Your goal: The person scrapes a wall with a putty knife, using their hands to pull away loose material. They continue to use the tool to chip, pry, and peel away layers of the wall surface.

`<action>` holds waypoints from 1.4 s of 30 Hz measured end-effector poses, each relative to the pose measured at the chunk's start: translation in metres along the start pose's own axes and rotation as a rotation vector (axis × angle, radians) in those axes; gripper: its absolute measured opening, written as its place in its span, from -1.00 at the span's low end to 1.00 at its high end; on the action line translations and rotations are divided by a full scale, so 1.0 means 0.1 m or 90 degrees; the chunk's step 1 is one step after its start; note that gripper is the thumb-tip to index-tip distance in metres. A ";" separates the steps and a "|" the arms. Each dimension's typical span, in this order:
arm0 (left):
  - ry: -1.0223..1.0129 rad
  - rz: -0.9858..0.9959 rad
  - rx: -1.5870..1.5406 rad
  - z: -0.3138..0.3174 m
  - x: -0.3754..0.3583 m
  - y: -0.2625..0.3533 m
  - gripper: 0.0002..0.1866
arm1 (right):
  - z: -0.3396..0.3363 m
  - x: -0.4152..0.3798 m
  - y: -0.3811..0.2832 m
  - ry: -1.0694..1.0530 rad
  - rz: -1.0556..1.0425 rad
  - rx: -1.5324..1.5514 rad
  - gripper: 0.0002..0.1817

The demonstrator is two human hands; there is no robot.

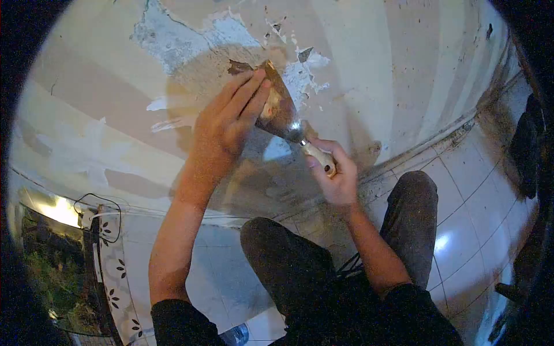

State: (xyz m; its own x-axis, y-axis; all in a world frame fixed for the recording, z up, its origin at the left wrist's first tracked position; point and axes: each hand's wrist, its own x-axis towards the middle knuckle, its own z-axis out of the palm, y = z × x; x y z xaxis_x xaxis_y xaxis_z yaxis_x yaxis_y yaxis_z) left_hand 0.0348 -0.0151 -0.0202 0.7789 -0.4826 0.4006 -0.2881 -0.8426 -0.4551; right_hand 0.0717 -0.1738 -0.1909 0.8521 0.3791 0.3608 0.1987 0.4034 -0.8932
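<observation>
My right hand [337,176] is wrapped round the light wooden handle of a putty knife [281,109]. Its wide, stained metal blade is tilted against the wall [358,69], with the edge at the peeled area. My left hand [228,118] lies with its fingers stretched out on or right beside the blade's left part; the thumb is mostly hidden. Around the blade, a bare patch [173,43] of grey and white plaster shows where the paint has come off. A dark loose flake [238,67] sticks out near my left fingertips.
White floor tiles [467,179] meet the wall along a dirty edge. My bent knees [412,202] are close below my hands. At the left stand a planted glass tank [60,265] and a black cable [120,222]. A clear plastic item [236,334] lies near my left sleeve.
</observation>
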 end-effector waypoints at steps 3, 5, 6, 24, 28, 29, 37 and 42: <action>-0.024 0.000 0.009 0.04 0.00 0.01 -0.52 | 0.02 0.00 0.11 -0.005 -0.018 0.030 -0.68; -0.031 0.007 0.023 0.04 0.02 -0.02 -0.53 | 0.00 0.01 0.12 -0.008 -0.025 0.064 -0.68; -0.014 0.004 0.056 -0.01 0.08 -0.04 -0.53 | -0.04 0.05 -0.02 -0.002 -0.058 0.012 -0.68; -0.032 -0.035 0.092 0.02 0.07 0.06 -0.48 | -0.06 0.09 0.03 0.003 -0.098 -0.006 -0.66; -0.011 -0.006 0.143 -0.03 0.10 0.00 -0.51 | -0.01 0.16 0.01 0.011 -0.114 -0.014 -0.65; -0.021 -0.006 0.157 -0.05 0.10 0.00 -0.52 | -0.01 0.15 -0.02 0.020 -0.141 -0.032 -0.65; -0.012 0.012 0.167 -0.03 0.08 0.03 -0.52 | 0.01 0.08 -0.02 0.012 -0.086 0.005 -0.63; -0.005 -0.028 0.136 -0.06 0.17 0.02 -0.54 | -0.08 0.14 -0.01 0.042 -0.202 -0.106 -0.61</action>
State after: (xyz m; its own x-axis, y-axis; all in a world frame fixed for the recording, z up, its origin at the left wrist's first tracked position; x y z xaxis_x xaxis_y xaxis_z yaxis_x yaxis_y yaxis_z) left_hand 0.0438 -0.0262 -0.0094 0.7930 -0.4437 0.4175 -0.1294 -0.7923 -0.5962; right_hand 0.0875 -0.1757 -0.1870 0.7636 0.2006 0.6137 0.5293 0.3498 -0.7729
